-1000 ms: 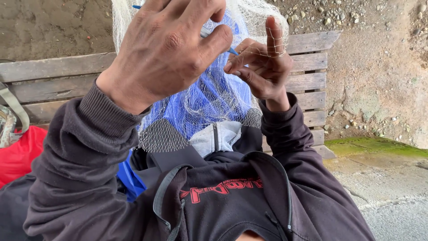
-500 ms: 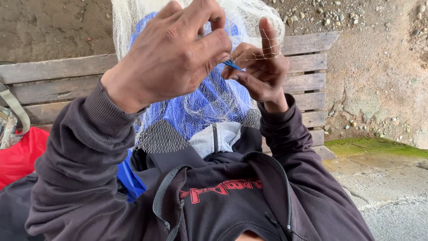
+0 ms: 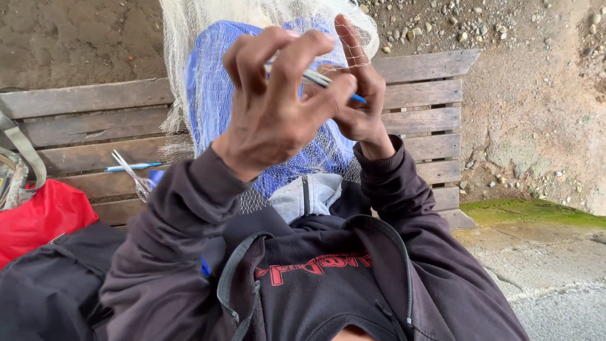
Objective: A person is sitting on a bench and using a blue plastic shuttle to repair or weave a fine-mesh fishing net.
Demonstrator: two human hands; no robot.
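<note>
Head view: nearest the camera, at the bottom of the frame, a dark hooded jacket (image 3: 315, 284) with red lettering is seen, its two sleeves rising toward the middle. Above it, the left hand (image 3: 278, 113) is raised in the centre, its fingers (image 3: 331, 95) closed around a slim netting needle (image 3: 315, 77) with a blue tip that points to the right. Just behind and touching it, the right hand (image 3: 360, 95) is held with its forefinger upright and the other fingers curled; a fine thread (image 3: 353, 60) is looped around that forefinger. Behind both hands, a blue net (image 3: 214, 88) and a white net (image 3: 189, 38) hang in the upper centre. Knotting of a mesh is judged to be the step in hand; for the next move, the needle would need to be passed through the loop while the thread is kept taut on the forefinger. Farther back, a wooden bench (image 3: 76, 113) is seen, with scissors (image 3: 136, 177) and a blue pen-like tool (image 3: 132, 167) at left on its tabletop. A red bag (image 3: 44, 215) lies at lower left. Gravelly ground (image 3: 536, 95) fills the upper right.
</note>
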